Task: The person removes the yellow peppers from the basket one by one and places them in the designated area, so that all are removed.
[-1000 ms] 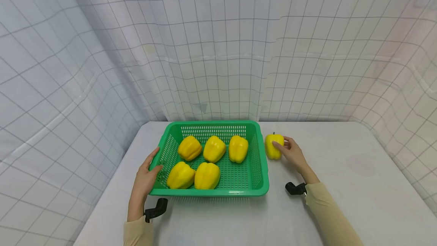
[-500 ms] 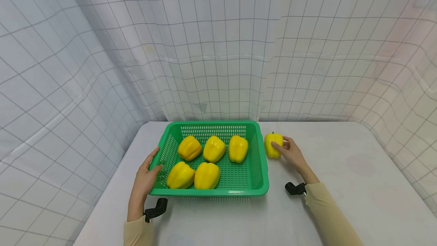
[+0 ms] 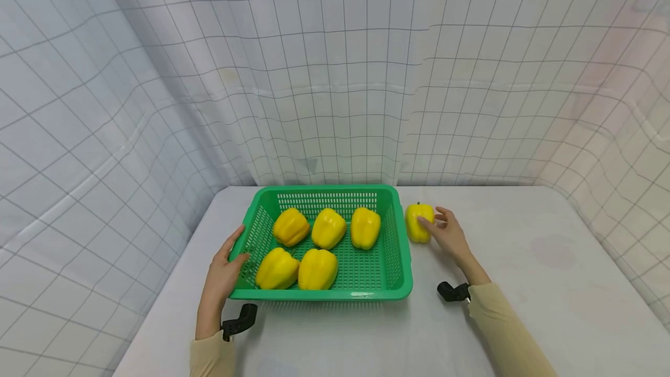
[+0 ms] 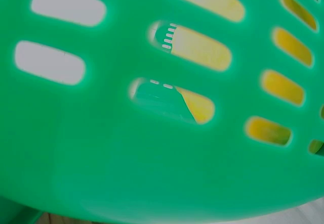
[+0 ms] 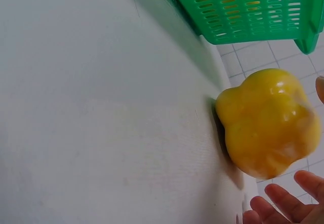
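Observation:
A green plastic basket (image 3: pixel 366 294) stands on the table with several yellow bell peppers (image 3: pixel 317 269) lying inside. My left hand (image 3: pixel 222 275) holds its left rim, the thumb on the inner side and the fingers along the outside. In the left wrist view the perforated basket wall (image 4: pixel 152 168) fills the picture and hides that hand. Just right of the basket another yellow bell pepper (image 3: pixel 417 231) rests on the table, stem toward the back. Around it is my right hand (image 3: pixel 450 237), thumb and fingers spread. The right wrist view shows its fingers (image 5: pixel 283 204) apart from this pepper (image 5: pixel 268 125).
A white table (image 3: pixel 528 284) spreads out to the right of and in front of the basket. Grid-patterned white curtains (image 3: pixel 335 74) hang behind it and at both sides. Black wrist mounts (image 3: pixel 452 291) sit at both sleeves.
The pepper outside the basket shifted slightly left, then stayed put. My right fingers have loosened a little from it since. The left hand and the basket look unmoved.

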`<state>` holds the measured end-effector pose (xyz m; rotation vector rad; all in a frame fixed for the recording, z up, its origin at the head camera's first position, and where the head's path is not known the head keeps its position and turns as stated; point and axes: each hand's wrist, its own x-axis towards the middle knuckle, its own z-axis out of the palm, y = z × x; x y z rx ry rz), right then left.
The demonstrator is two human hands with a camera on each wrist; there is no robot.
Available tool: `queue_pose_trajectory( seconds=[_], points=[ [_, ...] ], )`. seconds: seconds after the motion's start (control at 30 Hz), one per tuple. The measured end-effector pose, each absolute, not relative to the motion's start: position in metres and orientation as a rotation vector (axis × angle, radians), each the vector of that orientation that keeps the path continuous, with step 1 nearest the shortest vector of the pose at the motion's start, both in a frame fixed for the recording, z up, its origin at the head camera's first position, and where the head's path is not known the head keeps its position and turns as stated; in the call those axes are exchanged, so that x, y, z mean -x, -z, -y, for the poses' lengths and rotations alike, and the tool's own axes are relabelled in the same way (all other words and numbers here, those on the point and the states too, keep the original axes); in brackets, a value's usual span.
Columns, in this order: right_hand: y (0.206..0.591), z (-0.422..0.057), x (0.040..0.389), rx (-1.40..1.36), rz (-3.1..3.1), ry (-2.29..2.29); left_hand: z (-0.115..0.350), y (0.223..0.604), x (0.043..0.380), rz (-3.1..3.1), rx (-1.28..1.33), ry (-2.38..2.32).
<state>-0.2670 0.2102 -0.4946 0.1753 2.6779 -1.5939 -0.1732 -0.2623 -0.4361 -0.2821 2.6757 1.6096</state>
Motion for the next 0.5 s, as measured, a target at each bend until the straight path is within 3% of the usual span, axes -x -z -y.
queue_pose_trajectory(
  seconds=[0.5],
  points=[
    [0.468,-0.196,0.257,-0.036,-3.195,2.005,0.262,0.436,0.174,-2.677,0.279,-1.612]
  ],
)
